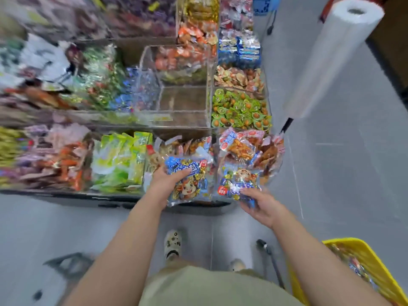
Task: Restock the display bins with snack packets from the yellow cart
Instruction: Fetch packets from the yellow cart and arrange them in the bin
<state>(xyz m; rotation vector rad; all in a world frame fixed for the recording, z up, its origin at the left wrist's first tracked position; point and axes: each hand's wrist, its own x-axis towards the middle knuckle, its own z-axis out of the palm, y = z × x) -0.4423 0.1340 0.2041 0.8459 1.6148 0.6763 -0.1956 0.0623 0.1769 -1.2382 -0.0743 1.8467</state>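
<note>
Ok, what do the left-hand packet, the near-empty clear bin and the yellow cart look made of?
Packet: glossy plastic film, it glares and crinkles. Clear bin: probably rigid acrylic, see-through with bright edges. Yellow cart: likely moulded plastic, evenly coloured.

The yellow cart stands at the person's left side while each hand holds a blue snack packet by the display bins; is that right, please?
Not quite: the head view shows the yellow cart at the person's right side. The left hand and right hand do each hold a blue snack packet by the display bins.
</note>
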